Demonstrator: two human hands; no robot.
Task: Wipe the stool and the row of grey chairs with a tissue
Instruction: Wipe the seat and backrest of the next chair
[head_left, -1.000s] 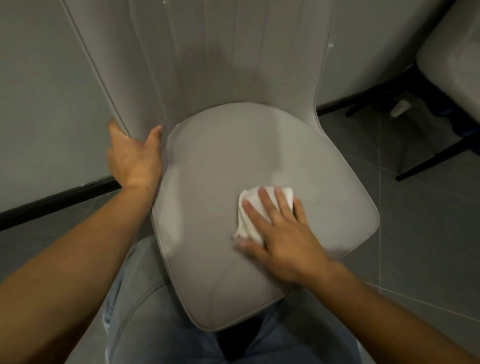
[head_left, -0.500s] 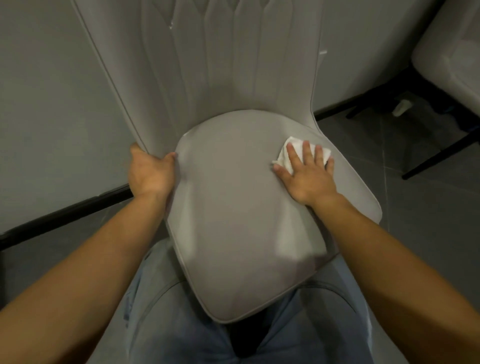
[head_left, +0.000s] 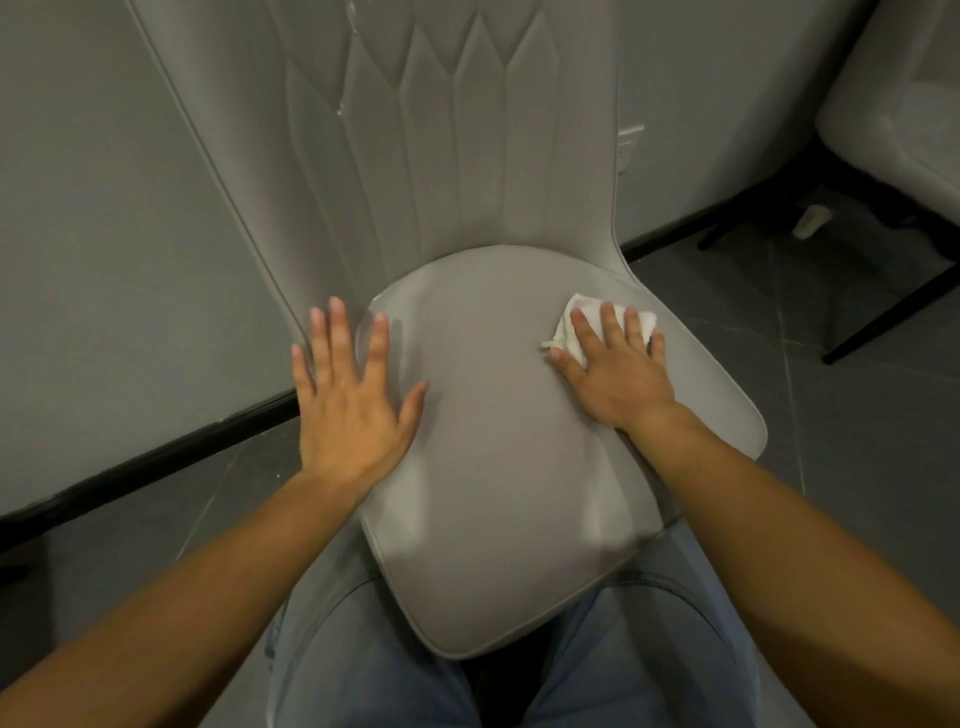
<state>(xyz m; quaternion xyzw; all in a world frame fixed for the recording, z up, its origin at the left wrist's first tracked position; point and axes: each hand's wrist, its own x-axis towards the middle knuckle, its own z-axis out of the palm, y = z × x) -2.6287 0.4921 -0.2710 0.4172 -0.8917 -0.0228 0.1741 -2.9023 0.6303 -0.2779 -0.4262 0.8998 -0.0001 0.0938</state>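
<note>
Wiping a grey chair seat (head_left: 498, 441): right hand (head_left: 618, 374) presses tissue (head_left: 574, 325) flat at two o'clock; left hand (head_left: 348, 410) spread, empty, at nine. Backrest likely next.

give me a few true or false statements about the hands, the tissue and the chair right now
1. The right hand presses the tissue flat on the chair seat. True.
2. The tissue lies at the front edge of the seat, nearest the person. False: it lies at the back right, close to the backrest.
3. The left hand has its fingers spread out straight. True.
4. The left hand holds a second tissue. False: it holds nothing.
5. Another chair shows at the upper right. True.
</note>
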